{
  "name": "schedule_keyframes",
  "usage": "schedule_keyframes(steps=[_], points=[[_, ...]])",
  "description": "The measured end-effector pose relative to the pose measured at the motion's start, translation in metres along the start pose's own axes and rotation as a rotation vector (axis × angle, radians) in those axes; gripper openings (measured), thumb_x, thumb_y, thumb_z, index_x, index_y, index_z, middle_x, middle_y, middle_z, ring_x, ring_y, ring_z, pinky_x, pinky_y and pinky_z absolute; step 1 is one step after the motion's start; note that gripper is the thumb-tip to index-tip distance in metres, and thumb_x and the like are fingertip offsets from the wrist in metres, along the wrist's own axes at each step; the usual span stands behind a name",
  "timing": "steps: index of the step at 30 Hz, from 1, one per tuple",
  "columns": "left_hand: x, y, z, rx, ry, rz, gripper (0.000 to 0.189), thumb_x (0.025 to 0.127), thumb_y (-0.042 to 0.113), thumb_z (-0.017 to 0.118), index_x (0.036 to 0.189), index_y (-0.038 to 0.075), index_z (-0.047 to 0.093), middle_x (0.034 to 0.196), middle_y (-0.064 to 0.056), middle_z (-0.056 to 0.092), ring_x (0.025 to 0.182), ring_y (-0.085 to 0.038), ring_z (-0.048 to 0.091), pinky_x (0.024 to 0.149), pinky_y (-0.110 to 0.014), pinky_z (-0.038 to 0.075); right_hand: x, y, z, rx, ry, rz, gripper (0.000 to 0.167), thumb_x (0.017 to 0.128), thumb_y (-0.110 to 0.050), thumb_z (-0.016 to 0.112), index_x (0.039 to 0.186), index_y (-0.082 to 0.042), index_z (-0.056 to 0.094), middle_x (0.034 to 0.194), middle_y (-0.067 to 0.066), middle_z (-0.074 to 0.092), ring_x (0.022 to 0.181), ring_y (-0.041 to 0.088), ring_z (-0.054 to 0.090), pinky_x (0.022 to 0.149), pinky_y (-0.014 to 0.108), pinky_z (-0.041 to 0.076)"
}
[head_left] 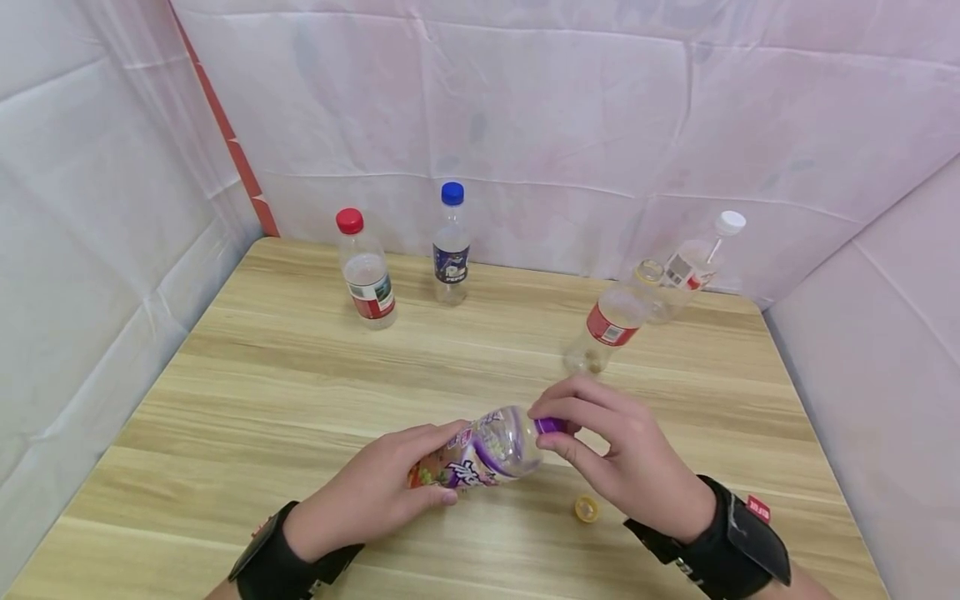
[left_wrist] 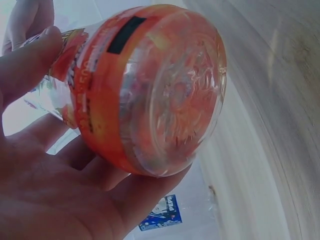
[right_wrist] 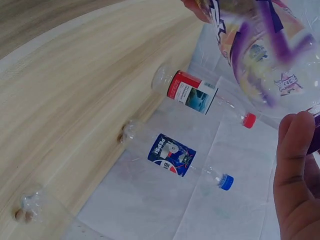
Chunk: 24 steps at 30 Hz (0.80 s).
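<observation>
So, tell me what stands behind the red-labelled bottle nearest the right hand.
Behind the red-labelled bottle, and to its right in the head view, stands a white-capped bottle. The front bottle's neck overlaps part of it; whatever lies directly behind the red label is covered.

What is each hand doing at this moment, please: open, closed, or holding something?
Left hand: closed around the body of the purple-capped bottle.
Right hand: fingers and thumb pinching that bottle's purple cap.

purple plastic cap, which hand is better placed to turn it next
Likely the right hand: it pinches the purple plastic cap, while the left hand grips the clear, colourfully labelled plastic bottle.
</observation>
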<state>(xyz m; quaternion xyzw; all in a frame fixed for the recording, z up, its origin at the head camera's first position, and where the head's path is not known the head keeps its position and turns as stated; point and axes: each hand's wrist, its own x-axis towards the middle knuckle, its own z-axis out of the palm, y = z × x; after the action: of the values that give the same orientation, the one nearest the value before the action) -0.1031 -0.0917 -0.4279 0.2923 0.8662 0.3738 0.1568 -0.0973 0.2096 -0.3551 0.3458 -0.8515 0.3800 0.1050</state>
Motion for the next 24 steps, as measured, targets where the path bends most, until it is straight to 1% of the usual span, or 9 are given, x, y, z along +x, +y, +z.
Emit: schedule_keyframes(steps=[3, 5, 7, 9, 11, 14, 17, 21, 24], points=[[0.0, 0.0, 0.0, 0.031, 0.02, -0.003, 0.073, 0.094, 0.038, 0.079, 0.159, 0.034, 0.044, 0.137, 0.013, 0.065, 0.122, -0.005, 0.062, 0.107, -0.041, 0.054, 0.001, -0.001, 0.001, -0.025, -0.006, 0.072, 0.032, 0.09, -0.008, 0.082, 0.116, -0.024, 0.073, 0.114, -0.009, 0.068, 0.087, 0.001, 0.063, 0.075, 0.016, 0.057], [0.0, 0.0, 0.001, 0.064, 0.039, 0.002, 0.074, 0.094, 0.038, 0.079, 0.159, 0.033, 0.045, 0.129, 0.014, 0.066, 0.112, -0.002, 0.061, 0.103, -0.038, 0.056, 0.001, -0.002, 0.001, -0.031, -0.01, 0.158, 0.032, 0.092, -0.013, 0.081, 0.121, -0.025, 0.072, 0.115, -0.012, 0.068, 0.085, 0.0, 0.064, 0.074, 0.018, 0.058], [0.0, 0.0, 0.002, 0.099, 0.061, 0.008, 0.074, 0.093, 0.039, 0.08, 0.159, 0.032, 0.046, 0.124, 0.015, 0.066, 0.108, -0.001, 0.06, 0.099, -0.036, 0.057, 0.002, -0.003, 0.002, -0.034, -0.012, 0.242, 0.032, 0.094, -0.018, 0.08, 0.124, -0.025, 0.071, 0.114, -0.013, 0.068, 0.081, 0.0, 0.065, 0.071, 0.021, 0.058], [0.0, 0.001, 0.003, 0.129, 0.076, 0.01, 0.075, 0.092, 0.04, 0.08, 0.158, 0.032, 0.046, 0.122, 0.015, 0.066, 0.106, -0.001, 0.06, 0.097, -0.035, 0.057, 0.002, -0.005, 0.002, -0.026, -0.011, 0.315, 0.028, 0.095, -0.021, 0.079, 0.121, -0.025, 0.071, 0.108, -0.014, 0.068, 0.077, 0.001, 0.065, 0.068, 0.022, 0.058], [-0.001, 0.001, 0.004, 0.149, 0.089, 0.008, 0.075, 0.092, 0.041, 0.08, 0.158, 0.032, 0.047, 0.125, 0.013, 0.067, 0.109, -0.002, 0.061, 0.097, -0.036, 0.057, 0.003, -0.006, 0.002, -0.027, -0.01, 0.35, 0.02, 0.095, -0.022, 0.079, 0.114, -0.025, 0.073, 0.102, -0.015, 0.067, 0.076, 0.002, 0.065, 0.066, 0.023, 0.058], [-0.001, 0.001, 0.004, 0.162, 0.097, 0.004, 0.075, 0.092, 0.042, 0.08, 0.158, 0.034, 0.046, 0.127, 0.011, 0.067, 0.112, -0.004, 0.062, 0.099, -0.038, 0.058, 0.004, -0.009, 0.002, -0.035, -0.004, 0.351, 0.014, 0.092, -0.02, 0.082, 0.103, -0.025, 0.075, 0.096, -0.017, 0.065, 0.079, 0.002, 0.065, 0.07, 0.023, 0.06], [-0.001, 0.001, 0.004, 0.162, 0.098, 0.008, 0.075, 0.092, 0.041, 0.081, 0.157, 0.035, 0.046, 0.127, 0.012, 0.067, 0.113, -0.004, 0.062, 0.099, -0.038, 0.058, 0.004, -0.01, 0.002, -0.041, 0.012, 0.31, 0.019, 0.088, -0.015, 0.085, 0.099, -0.027, 0.075, 0.097, -0.019, 0.066, 0.083, 0.002, 0.065, 0.073, 0.023, 0.061], [-0.001, 0.001, 0.003, 0.159, 0.097, 0.02, 0.074, 0.092, 0.04, 0.08, 0.158, 0.034, 0.046, 0.129, 0.011, 0.068, 0.116, -0.004, 0.063, 0.1, -0.038, 0.057, 0.002, -0.011, 0.001, -0.053, 0.045, 0.21, 0.026, 0.086, -0.011, 0.086, 0.099, -0.031, 0.075, 0.098, -0.018, 0.066, 0.083, 0.001, 0.063, 0.072, 0.019, 0.058], [-0.002, 0.001, 0.002, 0.137, 0.08, 0.027, 0.074, 0.093, 0.038, 0.08, 0.158, 0.031, 0.047, 0.128, 0.012, 0.067, 0.111, -0.003, 0.062, 0.099, -0.036, 0.057, 0.001, -0.01, 0.0, -0.042, 0.059, 0.128, 0.027, 0.086, -0.009, 0.086, 0.099, -0.029, 0.075, 0.1, -0.015, 0.067, 0.084, 0.0, 0.063, 0.072, 0.015, 0.056]])
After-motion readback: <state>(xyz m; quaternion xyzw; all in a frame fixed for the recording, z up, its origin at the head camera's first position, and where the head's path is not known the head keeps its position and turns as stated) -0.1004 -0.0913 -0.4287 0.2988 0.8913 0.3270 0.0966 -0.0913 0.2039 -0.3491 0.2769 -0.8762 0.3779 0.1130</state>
